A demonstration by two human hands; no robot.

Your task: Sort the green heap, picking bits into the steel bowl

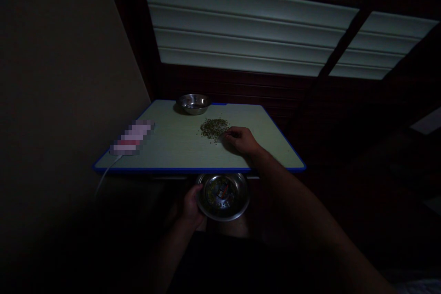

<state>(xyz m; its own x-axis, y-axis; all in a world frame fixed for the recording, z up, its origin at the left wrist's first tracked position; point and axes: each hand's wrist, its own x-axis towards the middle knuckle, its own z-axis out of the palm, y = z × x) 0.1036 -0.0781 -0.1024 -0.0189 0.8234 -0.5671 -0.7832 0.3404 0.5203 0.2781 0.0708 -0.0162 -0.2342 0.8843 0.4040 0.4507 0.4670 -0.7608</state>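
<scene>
On the pale table (pixel 172 147) lies a loose heap of small greenish beans or seeds (pixel 213 127). My right hand (pixel 241 138) rests at the heap's right edge, its fingers curled and pinched together. What they hold, if anything, is too small and dark to make out. Below the table's front edge, my left hand (pixel 192 204) grips the rim of a shiny metal bowl (pixel 243 200) by its left side. Some greenish bits and reflections show inside that bowl. A second metal bowl (pixel 195 109) stands at the back of the table, left of the heap.
A blurred-out pinkish phone-like thing (pixel 132 138) lies at the table's left, with a white cable (pixel 108 170) hanging over the edge. A wall (pixel 69 46) borders the left side. Dark-framed panels with pale slats (pixel 241 27) rise behind the table. The room is dim.
</scene>
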